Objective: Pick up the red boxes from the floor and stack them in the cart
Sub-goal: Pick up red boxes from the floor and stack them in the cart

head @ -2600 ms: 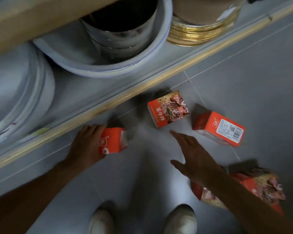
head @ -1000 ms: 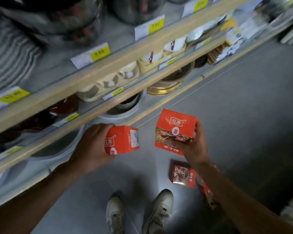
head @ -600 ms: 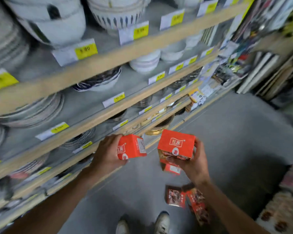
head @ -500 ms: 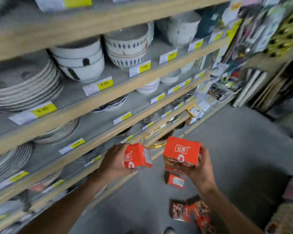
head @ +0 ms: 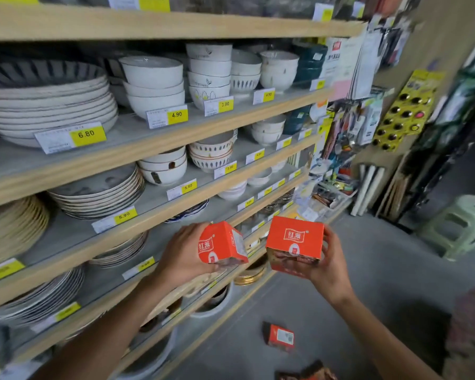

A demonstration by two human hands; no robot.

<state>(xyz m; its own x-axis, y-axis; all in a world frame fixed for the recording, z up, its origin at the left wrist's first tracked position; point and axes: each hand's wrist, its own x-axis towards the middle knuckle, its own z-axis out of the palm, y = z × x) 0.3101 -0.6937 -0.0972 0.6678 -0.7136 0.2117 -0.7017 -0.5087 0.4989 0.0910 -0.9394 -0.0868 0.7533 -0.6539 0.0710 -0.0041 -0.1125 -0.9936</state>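
Hands raised in front of a shop shelf unit, each holding one red box. Left hand has its fingers curled around the back of a small box, which is turned corner-on so two faces show. Right hand clamps a second box from its right side and underneath, orange top face upward. Both boxes hang just in front of the shelf unit's lower tiers, side by side but apart.

No cart is in view, so the step in hand looks like carrying the pair to it. To do it well, a firm pinch across opposite faces should keep the light cartons from slipping, and keeping them clear of the shelf unit avoids knocking crockery. Setting them flat, edges squared, would help a stack stand. More work is left: a third red box lies on the grey floor just out from the shelf unit's base, and part of another packet shows at the bottom edge, farther out.

Containers on the shelf unit: stacked white bowls on an upper tier, stacked plates to their left, more bowls and plates on tiers below. What sits inside the bowls cannot be told. Yellow price tags line each tier's front edge. A pale green stool stands well out from the shelf unit's far end.
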